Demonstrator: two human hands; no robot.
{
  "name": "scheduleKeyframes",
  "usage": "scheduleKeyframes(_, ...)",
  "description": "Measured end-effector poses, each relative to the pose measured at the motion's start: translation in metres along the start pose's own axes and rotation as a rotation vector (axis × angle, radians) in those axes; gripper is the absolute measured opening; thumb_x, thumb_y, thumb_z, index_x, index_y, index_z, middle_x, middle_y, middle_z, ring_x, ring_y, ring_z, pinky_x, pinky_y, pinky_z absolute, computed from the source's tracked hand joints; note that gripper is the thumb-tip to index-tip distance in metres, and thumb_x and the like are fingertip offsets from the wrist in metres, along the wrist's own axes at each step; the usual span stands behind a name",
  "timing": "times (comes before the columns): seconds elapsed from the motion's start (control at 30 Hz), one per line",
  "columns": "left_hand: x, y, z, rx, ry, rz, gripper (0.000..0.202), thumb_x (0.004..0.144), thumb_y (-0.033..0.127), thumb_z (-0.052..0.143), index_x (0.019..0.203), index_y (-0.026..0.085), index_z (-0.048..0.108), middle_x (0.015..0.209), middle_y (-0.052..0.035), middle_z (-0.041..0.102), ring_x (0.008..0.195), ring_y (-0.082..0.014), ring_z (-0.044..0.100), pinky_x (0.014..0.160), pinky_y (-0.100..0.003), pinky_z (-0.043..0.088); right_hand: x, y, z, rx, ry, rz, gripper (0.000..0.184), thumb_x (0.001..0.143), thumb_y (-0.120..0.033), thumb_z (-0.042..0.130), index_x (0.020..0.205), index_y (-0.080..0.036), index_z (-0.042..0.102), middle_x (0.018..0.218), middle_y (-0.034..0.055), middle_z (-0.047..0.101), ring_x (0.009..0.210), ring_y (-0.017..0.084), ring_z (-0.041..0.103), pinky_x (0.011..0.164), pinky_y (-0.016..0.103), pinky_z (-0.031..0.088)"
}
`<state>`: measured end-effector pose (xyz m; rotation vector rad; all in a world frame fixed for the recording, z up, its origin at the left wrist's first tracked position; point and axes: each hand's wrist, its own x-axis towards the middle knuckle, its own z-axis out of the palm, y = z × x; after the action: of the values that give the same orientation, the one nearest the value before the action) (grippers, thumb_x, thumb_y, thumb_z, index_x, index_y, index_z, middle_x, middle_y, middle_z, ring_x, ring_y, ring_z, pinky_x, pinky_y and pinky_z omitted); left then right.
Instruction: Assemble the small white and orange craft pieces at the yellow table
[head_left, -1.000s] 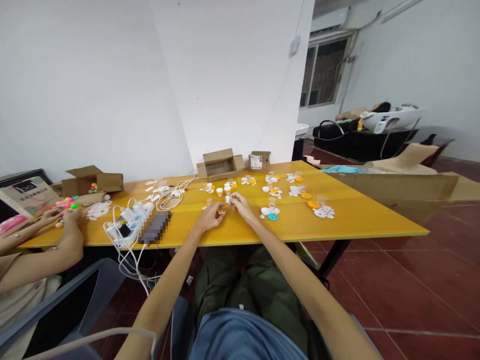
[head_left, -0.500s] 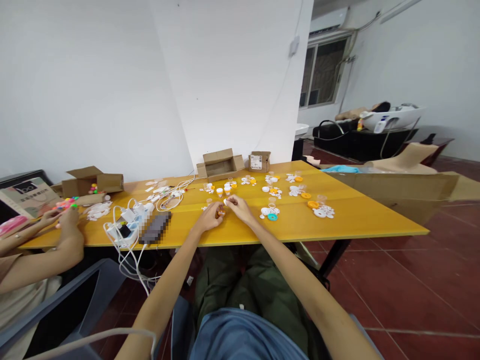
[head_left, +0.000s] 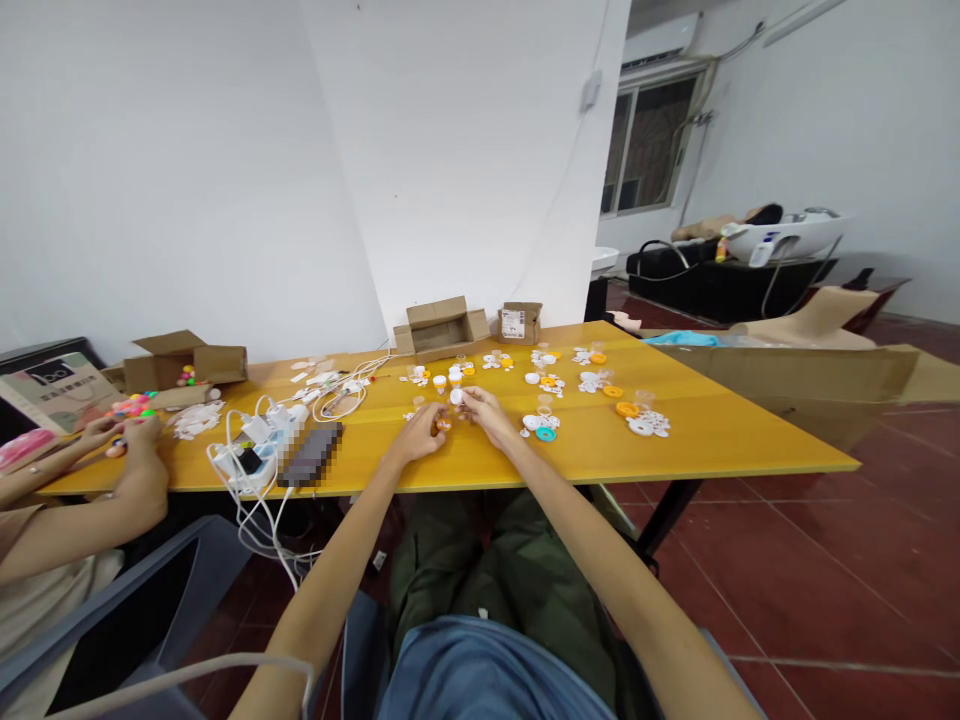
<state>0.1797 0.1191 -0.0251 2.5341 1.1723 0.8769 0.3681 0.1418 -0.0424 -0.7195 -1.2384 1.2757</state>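
My left hand point(head_left: 421, 434) is closed around a small orange plastic part point(head_left: 443, 425), low over the table; the fingers hide most of it. Beside it, my right hand point(head_left: 484, 412) pinches a small white round cap point(head_left: 456, 397) at its fingertips, with its round face toward me. Just behind my hands stand two small white-and-orange capped cups point(head_left: 454, 380). To the right of my right hand lie white discs around a teal ring point(head_left: 545, 435). A clear cup point(head_left: 418, 403) and small white pieces point(head_left: 409, 415) sit left of my left hand.
More piles of white discs with orange rings point(head_left: 627, 410) spread over the yellow table point(head_left: 720, 440). Cardboard boxes point(head_left: 442, 335) stand against the wall. To my left are a power strip point(head_left: 259, 450), tangled white cables point(head_left: 349, 390) and a co-worker's hands point(head_left: 139, 435) with colourful balls.
The white cap in my right hand has turned to show its round face, and the right hand has shifted slightly right. My left hand stays in place around the orange part.
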Motion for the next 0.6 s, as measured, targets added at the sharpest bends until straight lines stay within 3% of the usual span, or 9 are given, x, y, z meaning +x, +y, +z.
scheduleKeyframes(0.17,0.0000,-0.0004,-0.0006,-0.011,-0.002,0.006,0.045,0.077,0.014,0.059,0.121,0.023,0.060,0.105,-0.0057,0.069,0.098,-0.0230,0.066,0.094,-0.039,0.055,-0.0024,-0.0025,0.0029,0.180,0.050,0.053,0.018,0.078,-0.033,0.075,0.092,-0.027,0.065,0.084,0.0028,0.075,0.077,0.020,0.071,0.076,0.035,0.060)
scheduleKeyframes(0.3,0.0001,-0.0014,-0.0003,-0.019,0.001,0.014,0.045,0.077,0.013,0.060,0.120,0.023,0.060,0.108,-0.0063,0.069,0.099,-0.0231,0.066,0.095,-0.039,0.054,-0.0034,-0.0041,0.0045,0.274,0.081,0.044,0.026,0.077,-0.026,0.074,0.102,-0.029,0.069,0.087,0.0011,0.076,0.077,0.020,0.072,0.080,0.036,0.061)
scheduleKeyframes(0.6,0.0008,-0.0007,0.0001,-0.017,-0.014,-0.010,0.046,0.076,0.012,0.058,0.121,0.023,0.059,0.110,-0.0065,0.069,0.103,-0.0239,0.065,0.099,-0.040,0.053,-0.0044,-0.0095,0.0032,0.388,0.049,0.072,0.021,0.073,-0.020,0.077,0.093,-0.027,0.074,0.082,-0.0011,0.076,0.073,0.015,0.071,0.077,0.030,0.060)
